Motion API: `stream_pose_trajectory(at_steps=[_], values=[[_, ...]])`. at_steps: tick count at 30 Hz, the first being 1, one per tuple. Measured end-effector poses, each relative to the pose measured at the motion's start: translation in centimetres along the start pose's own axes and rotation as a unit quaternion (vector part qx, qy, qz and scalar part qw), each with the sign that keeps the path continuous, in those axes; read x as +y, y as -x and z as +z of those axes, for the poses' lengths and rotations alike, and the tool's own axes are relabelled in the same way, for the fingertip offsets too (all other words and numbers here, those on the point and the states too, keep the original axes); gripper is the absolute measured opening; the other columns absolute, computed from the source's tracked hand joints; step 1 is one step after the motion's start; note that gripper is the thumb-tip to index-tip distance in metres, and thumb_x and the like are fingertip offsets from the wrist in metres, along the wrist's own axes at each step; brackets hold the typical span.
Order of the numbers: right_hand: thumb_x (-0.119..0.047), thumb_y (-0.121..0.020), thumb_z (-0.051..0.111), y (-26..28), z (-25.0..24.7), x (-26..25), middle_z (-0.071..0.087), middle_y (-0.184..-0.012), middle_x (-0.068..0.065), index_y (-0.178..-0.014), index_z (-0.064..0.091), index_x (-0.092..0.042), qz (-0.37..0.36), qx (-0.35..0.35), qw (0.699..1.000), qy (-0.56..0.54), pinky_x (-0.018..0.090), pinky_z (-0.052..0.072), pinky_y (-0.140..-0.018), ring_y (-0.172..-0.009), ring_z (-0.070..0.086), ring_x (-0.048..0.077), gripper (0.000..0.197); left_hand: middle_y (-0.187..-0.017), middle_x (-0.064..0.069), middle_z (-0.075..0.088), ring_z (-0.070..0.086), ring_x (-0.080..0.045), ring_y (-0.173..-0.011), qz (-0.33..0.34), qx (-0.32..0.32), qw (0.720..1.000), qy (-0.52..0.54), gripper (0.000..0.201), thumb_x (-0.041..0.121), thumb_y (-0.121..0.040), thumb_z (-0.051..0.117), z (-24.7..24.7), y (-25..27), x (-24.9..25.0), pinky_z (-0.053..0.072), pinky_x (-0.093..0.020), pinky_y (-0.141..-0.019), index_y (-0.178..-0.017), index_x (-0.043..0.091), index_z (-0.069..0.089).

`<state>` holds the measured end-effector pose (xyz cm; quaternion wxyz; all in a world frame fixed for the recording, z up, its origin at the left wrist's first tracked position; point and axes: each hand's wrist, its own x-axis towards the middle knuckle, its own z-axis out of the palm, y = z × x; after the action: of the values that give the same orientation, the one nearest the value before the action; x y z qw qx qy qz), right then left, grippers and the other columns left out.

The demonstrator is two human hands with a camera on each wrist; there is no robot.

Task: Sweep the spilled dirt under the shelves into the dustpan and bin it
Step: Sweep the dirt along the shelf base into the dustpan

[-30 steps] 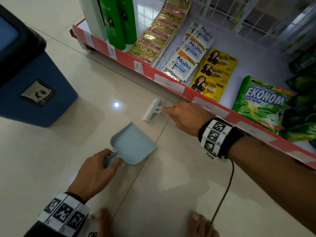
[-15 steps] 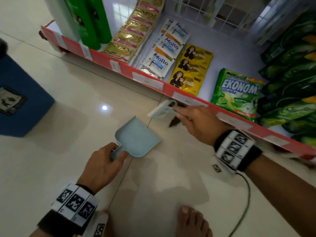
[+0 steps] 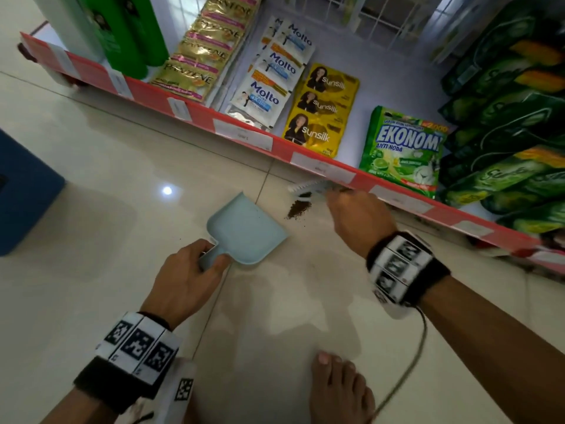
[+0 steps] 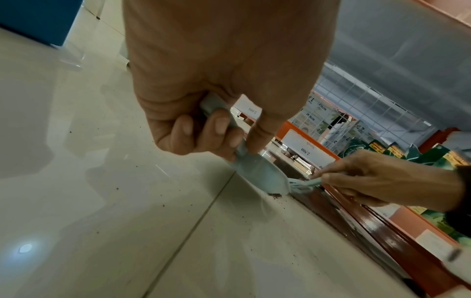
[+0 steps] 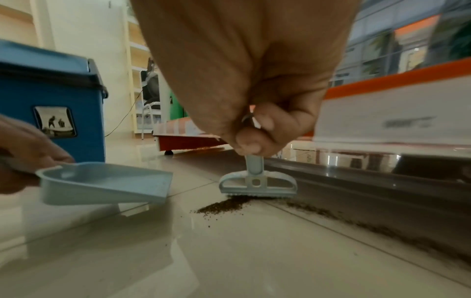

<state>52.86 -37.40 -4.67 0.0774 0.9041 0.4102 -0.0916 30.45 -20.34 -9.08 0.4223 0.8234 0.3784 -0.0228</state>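
Observation:
My left hand (image 3: 195,264) grips the handle of a pale blue dustpan (image 3: 244,231), which is held just above the tiled floor with its mouth toward the shelf. In the right wrist view the dustpan (image 5: 102,183) hovers over its own reflection. My right hand (image 3: 354,215) holds the handle of a small pale brush (image 3: 308,188), whose bristles touch the floor at the shelf's edge. A small heap of brown dirt (image 3: 298,209) lies in front of the brush (image 5: 257,183), to the right of the pan's mouth. More dirt (image 5: 356,223) trails along the floor under the shelf.
A blue bin (image 3: 24,191) with a dark lid (image 5: 51,68) stands on the left. The low red-edged shelf (image 3: 244,136) carries shampoo bottles, sachets and detergent bags. My bare foot (image 3: 339,390) is planted near the bottom, and a cable (image 3: 409,362) hangs from my right wrist.
The brush has swept from beside the dustpan back to the shelf's edge, and a heap of dirt now lies in front of it. The dustpan has stayed in my left hand.

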Motion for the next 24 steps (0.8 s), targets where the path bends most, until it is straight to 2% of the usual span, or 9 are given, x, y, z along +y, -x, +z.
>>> stream_pose_trajectory(at_steps=[2,4,7,9,14,17,21,24], values=[[-0.009,-0.096,0.044,1.9,-0.5,1.1,0.069,-0.091,0.013,-0.102,0.062,-0.011,0.006,0.016,1.0,-0.001,0.037,0.048,-0.063,-0.081,0.066,0.034,0.019,-0.058,-0.001,0.049,0.042,-0.013,-0.05,0.003,-0.003,1.0,0.002,0.034,0.035,-0.09,0.061,0.2,0.0,-0.1,0.03,-0.027,-0.048,-0.073,0.006,0.053],[-0.012,-0.099,0.044,2.6,-0.7,1.0,0.069,-0.091,0.012,-0.108,0.061,-0.013,0.001,0.04,0.998,-0.037,0.038,0.053,-0.064,-0.079,0.066,0.034,0.019,-0.057,-0.001,0.049,0.042,-0.011,-0.05,0.005,-0.007,1.0,0.001,0.035,0.035,-0.09,0.062,0.4,-0.1,0.0,0.03,-0.026,-0.047,-0.075,0.005,0.054],[-0.017,-0.101,0.043,1.1,-1.1,0.0,0.07,-0.1,0.013,-0.123,0.057,-0.016,0.001,0.073,0.995,-0.069,0.043,0.055,-0.072,-0.087,0.067,0.036,0.026,-0.056,0.002,0.049,0.043,-0.01,-0.049,0.014,-0.02,1.0,0.001,0.034,0.034,-0.091,0.061,0.6,-0.3,0.4,0.03,-0.025,-0.047,-0.074,0.006,0.055],[-0.017,-0.102,0.042,-0.5,-0.9,-0.8,0.071,-0.102,0.013,-0.126,0.057,-0.014,-0.007,0.08,0.994,-0.076,0.043,0.056,-0.072,-0.088,0.068,0.035,0.029,-0.054,0.003,0.048,0.042,-0.009,-0.047,0.028,-0.025,0.999,0.002,0.034,0.033,-0.092,0.061,0.7,-0.3,0.8,0.03,-0.025,-0.047,-0.073,0.006,0.054],[-0.014,-0.101,0.043,-2.4,0.4,-1.5,0.069,-0.104,0.012,-0.123,0.059,-0.013,-0.04,0.053,0.995,-0.072,0.037,0.051,-0.071,-0.091,0.067,0.033,0.027,-0.056,0.0,0.05,0.044,-0.012,-0.05,0.027,-0.022,0.999,0.002,0.034,0.033,-0.091,0.062,0.7,-0.7,0.8,0.033,-0.026,-0.049,-0.074,0.004,0.055],[-0.017,-0.101,0.041,-0.2,1.1,-0.1,0.069,-0.112,0.012,-0.126,0.059,-0.016,-0.057,0.014,0.996,-0.066,0.04,0.054,-0.08,-0.099,0.065,0.033,0.03,-0.056,0.002,0.048,0.042,-0.011,-0.05,0.016,-0.018,1.0,0.008,0.035,0.033,-0.092,0.061,0.6,-0.4,0.4,0.031,-0.026,-0.049,-0.072,0.006,0.053],[-0.022,-0.102,0.041,3.3,0.9,3.2,0.071,-0.093,0.012,-0.12,0.065,-0.017,-0.042,-0.007,0.99,-0.134,0.042,0.052,-0.075,-0.087,0.065,0.034,0.03,-0.057,0.001,0.051,0.044,-0.009,-0.05,0.002,-0.02,1.0,0.008,0.033,0.034,-0.092,0.061,0.8,-0.1,0.0,0.031,-0.025,-0.048,-0.076,0.005,0.056],[-0.022,-0.101,0.047,3.7,-0.2,3.9,0.072,-0.088,0.007,-0.114,0.069,-0.016,-0.053,0.048,0.976,-0.207,0.037,0.051,-0.07,-0.08,0.066,0.029,0.026,-0.055,0.002,0.049,0.044,-0.01,-0.049,0.002,-0.017,1.0,0.012,0.034,0.034,-0.092,0.061,1.1,0.1,0.2,0.032,-0.026,-0.048,-0.073,0.007,0.054]])
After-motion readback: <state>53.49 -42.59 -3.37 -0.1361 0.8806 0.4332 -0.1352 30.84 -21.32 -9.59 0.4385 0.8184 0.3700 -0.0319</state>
